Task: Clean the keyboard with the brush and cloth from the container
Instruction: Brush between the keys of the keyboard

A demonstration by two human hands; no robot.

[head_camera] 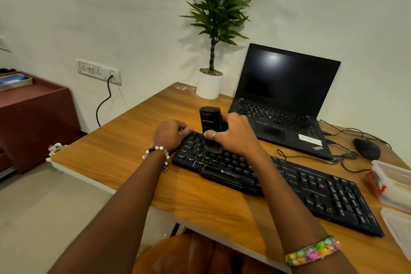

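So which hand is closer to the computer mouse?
The right hand. It grips the brush over the keyboard's left end, with the mouse far off to its right. The left hand rests at the keyboard's far-left corner, further still from the mouse.

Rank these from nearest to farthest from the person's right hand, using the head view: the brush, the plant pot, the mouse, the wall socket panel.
From the right hand:
1. Brush, gripped in that hand over the keyboard's left end.
2. Plant pot, behind, at the desk's back edge.
3. Mouse, far right.
4. Wall socket panel, left wall.
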